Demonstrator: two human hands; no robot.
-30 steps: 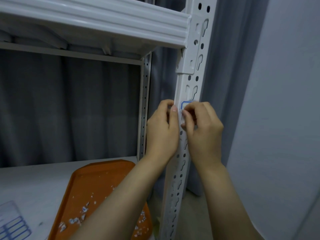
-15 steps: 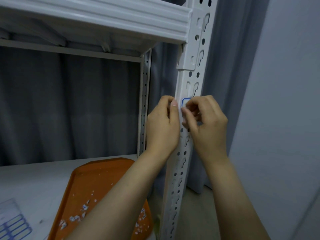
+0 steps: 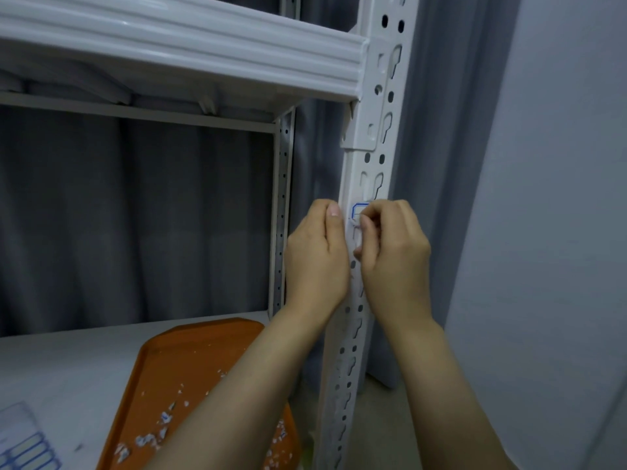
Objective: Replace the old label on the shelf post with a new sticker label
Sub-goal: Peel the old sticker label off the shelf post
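1. The old label (image 3: 359,209), a small white sticker with a blue border, is located on the front face of the shelf post (image 3: 383,137), a short way below the beam bracket. Only its upper left corner is exposed; the rest is hidden behind the right hand (image 3: 393,259).
2. The right hand is curled tight. Its fingertips (image 3: 364,221) are pinched on the label's lower edge, where a lifted, crumpled strip of paper is visible.
3. The left hand (image 3: 315,262) is wrapped around the post just beside the label. Its thumb is laid upright along the post's edge, so the post is judged to be steadied against the pull.
4. The step in hand is judged to be the removal of the old label. Removal is not complete: the blue border is on the post, and no new sticker is applied.
5. For the next move, a slow pull kept close to the post face is called for, so that the paper is lifted whole and not torn. Any residue is to be picked off before a new sticker is fetched.
6. An orange tray (image 3: 190,361) is set on the lower shelf board (image 3: 68,361), well below the label, and small paper scraps (image 3: 149,439) are scattered in it.
7. A sheet of blue-bordered stickers (image 3: 23,449) is seen at the bottom left of the view, on the same board and apart from the tray. The replacement is judged to be taken from it.
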